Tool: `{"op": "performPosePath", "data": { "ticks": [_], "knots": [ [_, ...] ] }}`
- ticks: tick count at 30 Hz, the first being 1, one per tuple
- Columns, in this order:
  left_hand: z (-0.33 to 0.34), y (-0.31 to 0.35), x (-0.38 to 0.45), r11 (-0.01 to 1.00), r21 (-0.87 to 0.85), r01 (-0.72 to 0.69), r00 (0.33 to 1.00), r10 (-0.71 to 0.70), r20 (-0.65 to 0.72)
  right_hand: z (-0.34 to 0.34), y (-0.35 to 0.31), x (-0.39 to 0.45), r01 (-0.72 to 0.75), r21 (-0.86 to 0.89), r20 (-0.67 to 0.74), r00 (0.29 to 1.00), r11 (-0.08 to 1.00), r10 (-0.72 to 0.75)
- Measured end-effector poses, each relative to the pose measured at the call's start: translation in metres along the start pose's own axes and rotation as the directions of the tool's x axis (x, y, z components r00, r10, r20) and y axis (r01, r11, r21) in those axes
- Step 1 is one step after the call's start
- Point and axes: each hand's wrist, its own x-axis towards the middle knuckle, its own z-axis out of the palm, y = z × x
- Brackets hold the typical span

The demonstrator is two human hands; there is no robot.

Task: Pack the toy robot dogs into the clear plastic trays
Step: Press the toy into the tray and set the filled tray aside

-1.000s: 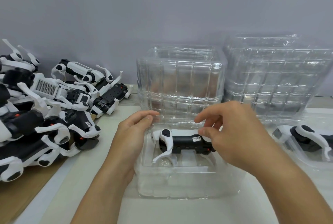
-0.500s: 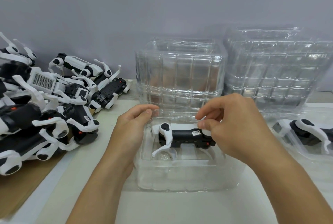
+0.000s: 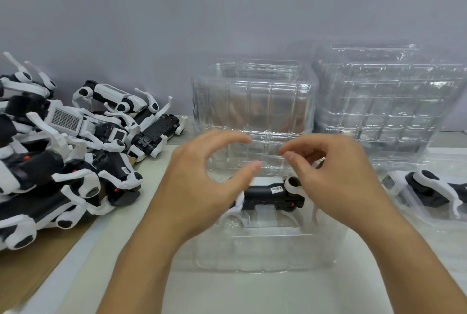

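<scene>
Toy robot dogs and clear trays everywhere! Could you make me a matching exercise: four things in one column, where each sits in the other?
Things:
1. pile of loose dogs
2. dog in the front tray
3. second packed dog
4. taller stack of empty trays

Places:
A. far right edge, in its own tray
B. back right, by the wall
C. left side of the table
D. centre, below both hands

Pairs: 1-C, 2-D, 3-A, 4-B

toy robot dog [image 3: 267, 193]: black-white, on its side | in clear tray [image 3: 252, 255] (seemingly seated) | table centre
</scene>
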Motion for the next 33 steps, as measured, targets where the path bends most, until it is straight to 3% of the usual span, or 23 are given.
{"op": "performPosePath", "data": {
  "ticks": [2, 5, 12, 25, 33],
  "knots": [
    [0.002, 0.010, 0.000, 0.992, 0.120, -0.035, 0.987, 0.015, 0.160, 0.000, 0.001, 0.001, 0.002, 0.029, -0.060, 0.998, 1.000, -0.001],
    [0.010, 0.017, -0.003, 0.953, 0.300, -0.036, 0.932, -0.077, 0.355, 0.000, 0.003, 0.002, -0.001, 0.056, -0.125, 0.992, 0.998, 0.008],
    [0.017, 0.016, -0.008, 0.899, 0.438, -0.013, 0.857, -0.215, 0.467, 0.000, 0.006, 0.002, -0.011, 0.056, -0.168, 0.986, 0.998, 0.020],
    [0.014, 0.025, -0.010, 0.896, 0.443, -0.028, 0.893, -0.177, 0.415, -0.025, 0.004, 0.004, -0.081, 0.041, -0.060, 0.995, 0.996, 0.083],
    [-0.002, 0.055, -0.009, 0.897, 0.405, -0.178, 0.954, 0.056, 0.294, -0.064, -0.018, 0.001, -0.108, 0.113, 0.014, 0.994, 0.988, 0.108]
  ]
}}
